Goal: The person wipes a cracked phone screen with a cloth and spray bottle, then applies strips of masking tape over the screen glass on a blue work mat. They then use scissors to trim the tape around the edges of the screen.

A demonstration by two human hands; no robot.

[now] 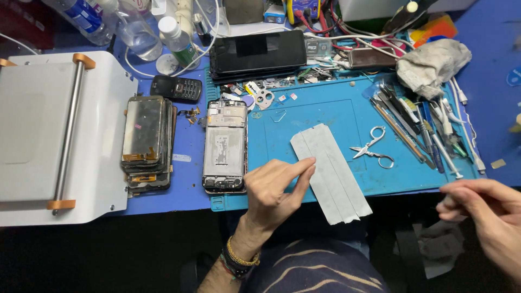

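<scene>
My left hand (274, 187) rests at the front edge of the blue work mat (320, 111), its index fingertip touching the left edge of a grey strip of adhesive sheet (331, 173) that hangs over the mat's edge. An opened phone frame (225, 146) lies just left of that hand. My right hand (483, 209) hovers off the mat's front right corner, fingers curled together; I cannot tell whether they pinch something small. Small silver scissors (372, 146) lie on the mat between the two hands.
A stack of phone screens (146, 141) sits beside a white laminating machine (54, 135) on the left. A dark phone (258, 51), a small keypad phone (176, 88), bottles (135, 30), a grey rag (431, 65) and several tools (418, 127) crowd the back and right.
</scene>
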